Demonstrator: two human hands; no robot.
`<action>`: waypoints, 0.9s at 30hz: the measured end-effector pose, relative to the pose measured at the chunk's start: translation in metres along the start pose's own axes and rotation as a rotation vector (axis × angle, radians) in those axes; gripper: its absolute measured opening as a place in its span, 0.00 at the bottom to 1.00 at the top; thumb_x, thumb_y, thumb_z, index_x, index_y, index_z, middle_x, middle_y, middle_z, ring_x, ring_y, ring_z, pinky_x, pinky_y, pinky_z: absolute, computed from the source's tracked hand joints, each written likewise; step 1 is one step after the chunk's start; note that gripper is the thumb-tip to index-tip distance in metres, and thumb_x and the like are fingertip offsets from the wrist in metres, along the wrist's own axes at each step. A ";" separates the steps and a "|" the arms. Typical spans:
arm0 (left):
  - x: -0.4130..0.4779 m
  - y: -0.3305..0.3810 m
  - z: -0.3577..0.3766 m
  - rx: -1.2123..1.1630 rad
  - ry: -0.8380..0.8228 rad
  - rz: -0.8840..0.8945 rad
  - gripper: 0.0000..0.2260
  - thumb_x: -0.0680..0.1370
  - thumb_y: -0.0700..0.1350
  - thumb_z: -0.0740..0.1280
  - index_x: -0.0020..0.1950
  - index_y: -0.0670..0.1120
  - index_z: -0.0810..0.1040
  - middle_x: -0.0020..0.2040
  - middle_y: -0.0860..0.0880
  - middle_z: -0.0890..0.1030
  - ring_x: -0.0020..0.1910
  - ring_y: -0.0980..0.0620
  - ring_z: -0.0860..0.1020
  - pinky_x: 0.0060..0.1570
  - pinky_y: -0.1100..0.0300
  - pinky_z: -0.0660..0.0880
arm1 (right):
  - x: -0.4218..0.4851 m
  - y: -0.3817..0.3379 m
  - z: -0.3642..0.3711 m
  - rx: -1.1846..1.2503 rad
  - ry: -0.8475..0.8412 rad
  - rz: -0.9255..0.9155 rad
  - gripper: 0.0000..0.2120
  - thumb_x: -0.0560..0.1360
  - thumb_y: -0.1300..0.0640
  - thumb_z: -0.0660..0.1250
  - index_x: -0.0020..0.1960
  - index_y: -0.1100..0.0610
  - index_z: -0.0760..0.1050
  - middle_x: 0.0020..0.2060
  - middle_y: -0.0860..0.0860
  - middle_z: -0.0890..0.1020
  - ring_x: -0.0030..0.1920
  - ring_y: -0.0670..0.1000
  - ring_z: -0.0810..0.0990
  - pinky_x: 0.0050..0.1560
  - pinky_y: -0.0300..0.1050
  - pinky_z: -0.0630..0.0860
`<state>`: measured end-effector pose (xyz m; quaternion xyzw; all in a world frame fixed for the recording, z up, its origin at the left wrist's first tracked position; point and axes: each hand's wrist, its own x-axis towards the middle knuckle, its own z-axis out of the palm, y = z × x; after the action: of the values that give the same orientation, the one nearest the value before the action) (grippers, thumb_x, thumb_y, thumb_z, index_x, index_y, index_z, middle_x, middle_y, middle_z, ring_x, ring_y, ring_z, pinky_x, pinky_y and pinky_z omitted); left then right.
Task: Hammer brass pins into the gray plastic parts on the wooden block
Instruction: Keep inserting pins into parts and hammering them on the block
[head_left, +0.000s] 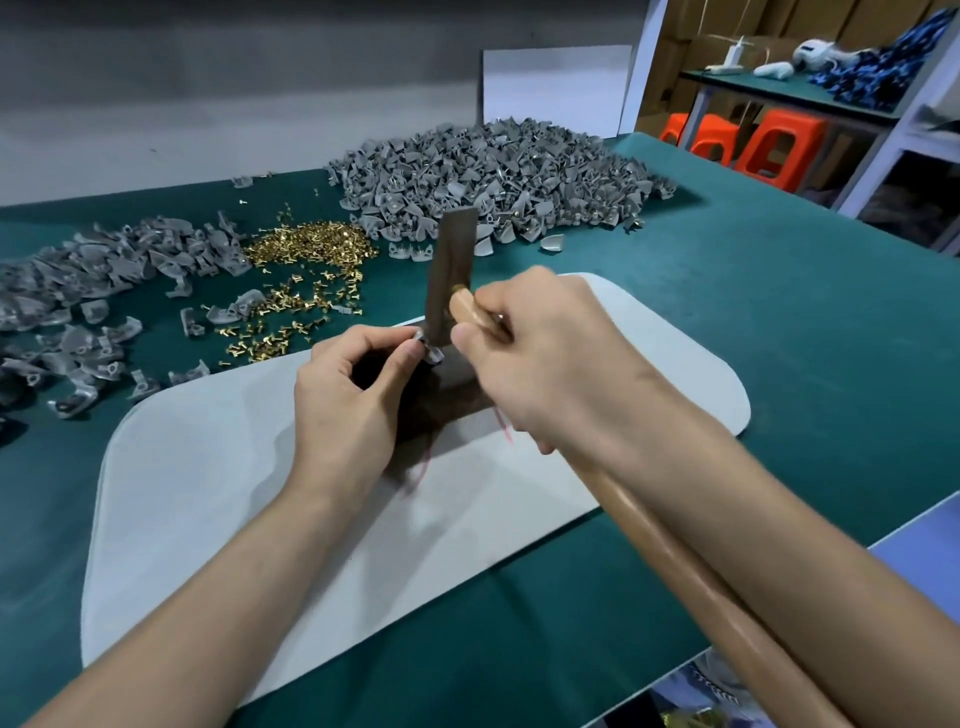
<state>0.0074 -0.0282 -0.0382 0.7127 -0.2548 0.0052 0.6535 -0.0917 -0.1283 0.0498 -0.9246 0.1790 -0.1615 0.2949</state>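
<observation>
A small gray plastic part (431, 354) is pinched between thumb and forefinger of the left hand (353, 400) at the far end of the one dark wooden block (457, 397), which lies on a pale mat (208, 493) on the green table (779, 364). The right hand (545, 364) grips the single hammer (451, 270) high on its wooden handle, with the dark head upright just above the part and partly hiding it. Behind lie a large heap of gray parts (498, 176), a looser heap (104, 270) at the left and one scatter of brass pins (311, 249) between them, with three orange stools (748, 143) beyond the table.
</observation>
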 end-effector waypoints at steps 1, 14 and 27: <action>0.000 0.000 0.000 -0.010 -0.001 -0.012 0.09 0.76 0.43 0.71 0.41 0.58 0.82 0.43 0.52 0.83 0.53 0.44 0.78 0.58 0.43 0.74 | 0.001 -0.001 0.002 -0.037 -0.028 0.007 0.12 0.78 0.55 0.60 0.36 0.57 0.68 0.27 0.52 0.69 0.25 0.55 0.72 0.21 0.45 0.69; 0.000 -0.001 0.000 0.052 -0.021 0.002 0.02 0.76 0.45 0.68 0.47 0.51 0.81 0.39 0.60 0.78 0.36 0.71 0.75 0.39 0.78 0.69 | 0.017 -0.007 -0.006 -0.137 -0.056 -0.007 0.17 0.78 0.57 0.59 0.32 0.55 0.62 0.29 0.49 0.67 0.25 0.48 0.66 0.22 0.32 0.69; -0.002 0.001 0.000 0.037 0.025 -0.009 0.07 0.77 0.43 0.70 0.43 0.56 0.81 0.46 0.50 0.83 0.52 0.50 0.79 0.57 0.54 0.74 | 0.036 0.022 -0.021 -0.036 0.175 0.011 0.12 0.76 0.55 0.62 0.35 0.58 0.72 0.26 0.51 0.73 0.23 0.53 0.72 0.20 0.37 0.69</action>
<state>0.0053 -0.0277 -0.0382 0.7257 -0.2433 0.0156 0.6434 -0.0737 -0.1705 0.0596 -0.9111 0.2120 -0.2370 0.2622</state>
